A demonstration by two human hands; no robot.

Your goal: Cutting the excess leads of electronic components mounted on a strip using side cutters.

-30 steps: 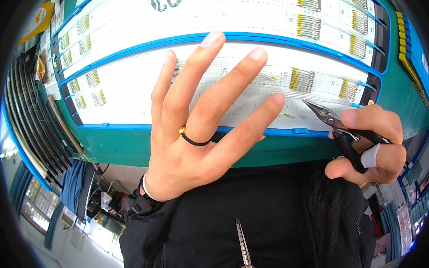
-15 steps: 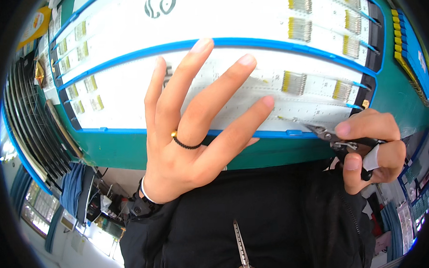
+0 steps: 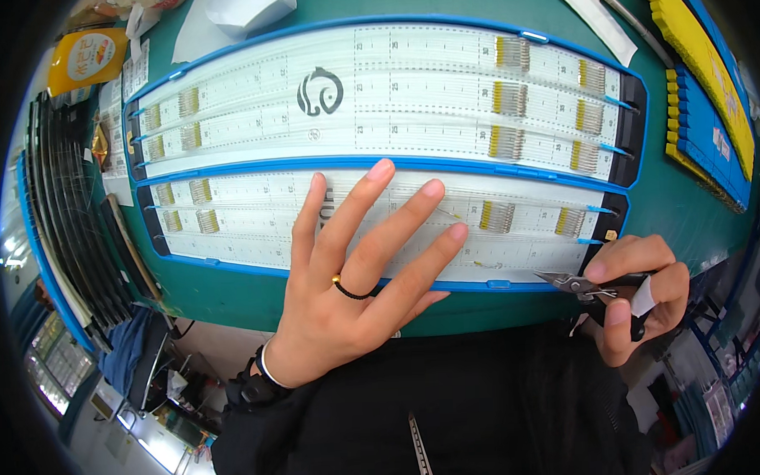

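Observation:
Before me lies a long blue-rimmed case (image 3: 369, 166), opened into two white panels with printed scales. My left hand (image 3: 365, 280) spreads over the nearer panel, fingers apart, holding nothing; whether its fingertips press down I cannot tell. Beyond its index fingertip, a small thin yellowish piece (image 3: 486, 265) lies near the panel's front edge. At the case's near right corner, my right hand (image 3: 641, 291) grips small pliers (image 3: 572, 283) with pointed metal jaws, dark handles and a spring. Their tips reach over the front rim, apart from the yellowish piece. White tape wraps one right finger.
Rows of yellow-and-silver pins (image 3: 509, 99) sit on both panels, with blue loops at the right end. Yellow-and-blue boards (image 3: 715, 134) stand at right on the green table (image 3: 223, 285). An orange-labelled package (image 3: 88, 62) and dark stacked strips (image 3: 61, 207) are at left.
The view has shifted, so the case appears lower and more of its far side shows. The pliers' tips, close to the small piece before, are now farther from it. My left hand stays spread.

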